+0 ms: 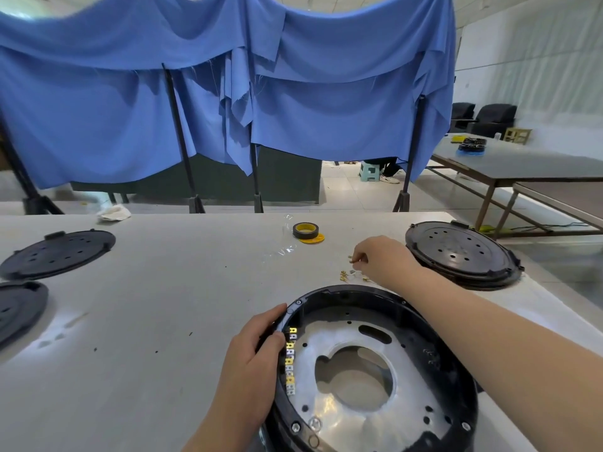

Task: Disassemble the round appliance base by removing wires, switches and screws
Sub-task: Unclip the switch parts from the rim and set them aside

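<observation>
1. Head view: the grey table [146, 288] has bare room at 9 o'clock of the round base [375, 363], which sits near the table's near edge.
2. The base is a black plastic ring around a shiny metal plate with a big hole.
3. The left hand [257, 360] grips the ring's rim at 9 o'clock.
4. The right hand [385, 259] pinches a small gold screw [352, 258] above the screw pile [354, 276] at 12 o'clock.

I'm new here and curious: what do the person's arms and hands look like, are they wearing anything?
Both are bare. The left hand and right hand wear no gloves, and no rings or watch show. No sleeves reach the forearms, bare up to the frame edge. The fingers are uncovered.
</observation>
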Tool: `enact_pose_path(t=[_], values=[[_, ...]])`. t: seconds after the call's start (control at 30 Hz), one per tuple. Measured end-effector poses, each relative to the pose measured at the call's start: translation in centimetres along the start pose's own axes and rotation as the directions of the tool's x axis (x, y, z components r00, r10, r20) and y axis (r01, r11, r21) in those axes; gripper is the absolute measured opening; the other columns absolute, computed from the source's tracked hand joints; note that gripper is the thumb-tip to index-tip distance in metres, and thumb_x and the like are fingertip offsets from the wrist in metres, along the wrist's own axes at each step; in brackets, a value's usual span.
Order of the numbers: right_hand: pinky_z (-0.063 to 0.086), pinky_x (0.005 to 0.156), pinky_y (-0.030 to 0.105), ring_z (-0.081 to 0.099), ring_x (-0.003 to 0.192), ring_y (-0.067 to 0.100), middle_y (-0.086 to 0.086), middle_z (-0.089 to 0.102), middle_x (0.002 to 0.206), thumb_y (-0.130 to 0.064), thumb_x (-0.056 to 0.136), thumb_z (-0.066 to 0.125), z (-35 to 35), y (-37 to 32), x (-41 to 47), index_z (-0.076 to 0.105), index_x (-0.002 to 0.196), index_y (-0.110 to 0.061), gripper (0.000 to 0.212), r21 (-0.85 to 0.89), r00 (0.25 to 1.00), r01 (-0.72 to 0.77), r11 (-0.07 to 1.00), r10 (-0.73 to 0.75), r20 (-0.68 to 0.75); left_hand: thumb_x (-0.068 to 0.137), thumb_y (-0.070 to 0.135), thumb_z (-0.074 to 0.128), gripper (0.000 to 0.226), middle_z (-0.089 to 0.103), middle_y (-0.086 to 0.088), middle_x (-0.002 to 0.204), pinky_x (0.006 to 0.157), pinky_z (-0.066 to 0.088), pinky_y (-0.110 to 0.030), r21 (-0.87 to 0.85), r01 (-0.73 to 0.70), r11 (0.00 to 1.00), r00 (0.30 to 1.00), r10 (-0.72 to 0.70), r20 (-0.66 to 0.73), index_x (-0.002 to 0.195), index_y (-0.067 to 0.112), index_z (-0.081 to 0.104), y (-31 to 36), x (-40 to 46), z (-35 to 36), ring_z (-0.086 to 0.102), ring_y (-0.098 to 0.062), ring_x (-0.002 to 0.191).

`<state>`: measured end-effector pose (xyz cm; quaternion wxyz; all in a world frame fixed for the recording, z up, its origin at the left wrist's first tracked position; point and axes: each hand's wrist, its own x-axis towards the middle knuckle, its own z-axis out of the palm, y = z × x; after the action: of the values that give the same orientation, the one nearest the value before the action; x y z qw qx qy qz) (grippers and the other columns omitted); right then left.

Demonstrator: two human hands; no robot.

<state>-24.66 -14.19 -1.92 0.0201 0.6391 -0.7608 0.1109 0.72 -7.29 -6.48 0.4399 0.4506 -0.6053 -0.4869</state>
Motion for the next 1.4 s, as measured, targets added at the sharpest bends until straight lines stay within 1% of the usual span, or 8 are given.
enact_pose_path(t=[0.23, 0.43, 0.8, 0.93, 1.03, 1.17, 1.27, 1.4], values=[[0.049, 0.083, 0.028, 0.062, 0.09, 0.019, 0.005, 0.07, 0.101, -0.015, 0.081, 0.067, 1.7, 1.4, 0.5, 0.072, 0.104, -0.012, 0.023, 0.173, 0.983, -0.04, 0.984, 0.008, 0.182, 0.091, 0.002, 0.05, 0.039, 0.069, 0.015, 0.108, 0.078, 0.043, -0.014, 0.002, -0.01, 1.0, 1.0, 0.01, -0.004, 0.112, 0.031, 0.067, 0.0, -0.1, 0.0, 0.061, 0.002, 0.101], [0.05, 0.09, 0.028, 0.064, 0.094, 0.013, -0.001, 0.07, 0.1, -0.016, 0.086, 0.066, -1.3, 2.2, -2.1, 0.071, 0.106, -0.017, 0.021, 0.464, 0.999, -0.044, 0.885, 0.025, 0.046, 0.091, 0.003, 0.05, 0.041, 0.068, 0.018, 0.109, 0.078, 0.042, -0.014, 0.012, -0.021, 1.0, 1.0, 0.021, 0.003, 0.107, 0.037, 0.066, 0.1, -0.1, -0.1, 0.061, 0.004, 0.101], [0.038, 0.078, 0.001, 0.056, 0.098, -0.009, -0.018, 0.066, 0.103, -0.017, 0.099, 0.044, -0.3, 2.8, -15.4, 0.068, 0.104, -0.027, 0.026, 0.747, 0.978, -0.004, 0.665, 0.158, -0.136, 0.09, 0.001, 0.051, 0.041, 0.068, 0.017, 0.102, 0.067, 0.042, -0.005, 0.112, -0.016, 0.994, 0.999, 0.012, 0.033, 0.111, 0.032, 0.067, 0.9, 0.2, -1.1, 0.062, 0.007, 0.092], [0.044, 0.09, 0.017, 0.059, 0.104, -0.003, -0.021, 0.068, 0.102, -0.025, 0.102, 0.036, 1.4, 2.1, -16.8, 0.063, 0.106, -0.036, 0.029, 0.84, 0.965, 0.043, 0.542, 0.196, -0.176, 0.088, -0.003, 0.051, 0.043, 0.068, 0.017, 0.098, 0.063, 0.042, -0.001, 0.168, -0.04, 0.985, 0.999, 0.035, 0.033, 0.108, 0.031, 0.068, 1.3, 0.6, -2.3, 0.062, 0.01, 0.087], [0.04, 0.094, 0.015, 0.053, 0.111, -0.009, -0.029, 0.064, 0.11, -0.04, 0.099, 0.034, 3.1, 1.5, -17.4, 0.062, 0.112, -0.04, 0.031, 0.865, 0.961, 0.087, 0.494, 0.189, -0.204, 0.086, -0.001, 0.052, 0.045, 0.067, 0.02, 0.097, 0.077, 0.041, -0.012, 0.298, -0.074, 0.952, 0.997, 0.073, 0.014, 0.104, 0.038, 0.067, 1.7, 0.3, -2.7, 0.061, -0.004, 0.098], [0.041, 0.103, 0.036, 0.054, 0.118, 0.001, -0.022, 0.063, 0.119, -0.063, 0.089, 0.03, 4.6, 1.6, -17.4, 0.057, 0.122, -0.043, 0.047, 0.901, 0.961, 0.107, 0.421, 0.189, -0.203, 0.088, 0.005, 0.052, 0.039, 0.057, 0.015, 0.117, 0.095, 0.031, -0.022, 0.573, -0.285, 0.769, 0.942, 0.336, 0.017, 0.12, 0.026, 0.062, 3.4, -0.7, -1.8, 0.048, -0.008, 0.114], [0.043, 0.101, 0.047, 0.058, 0.115, 0.009, -0.015, 0.065, 0.12, -0.077, 0.084, 0.027, 4.9, 1.7, -17.1, 0.057, 0.121, -0.045, 0.057, 0.913, 0.963, 0.1, 0.395, 0.194, -0.189, 0.089, 0.011, 0.053, 0.031, 0.064, 0.013, 0.111, 0.091, 0.04, -0.021, 0.545, -0.445, 0.71, 0.887, 0.434, 0.159, 0.117, 0.022, 0.065, 5.6, -1.9, 0.9, 0.055, -0.004, 0.103], [0.044, 0.101, 0.044, 0.059, 0.113, 0.008, -0.012, 0.067, 0.116, -0.076, 0.084, 0.026, 4.7, 1.4, -17.0, 0.061, 0.116, -0.041, 0.058, 0.913, 0.956, 0.111, 0.393, 0.209, -0.206, 0.091, 0.029, 0.051, 0.017, 0.068, 0.013, 0.084, 0.073, 0.05, -0.019, 0.456, -0.445, 0.771, 0.886, 0.303, 0.351, 0.096, 0.028, 0.067, 7.1, -2.7, 5.8, 0.06, 0.001, 0.078]])
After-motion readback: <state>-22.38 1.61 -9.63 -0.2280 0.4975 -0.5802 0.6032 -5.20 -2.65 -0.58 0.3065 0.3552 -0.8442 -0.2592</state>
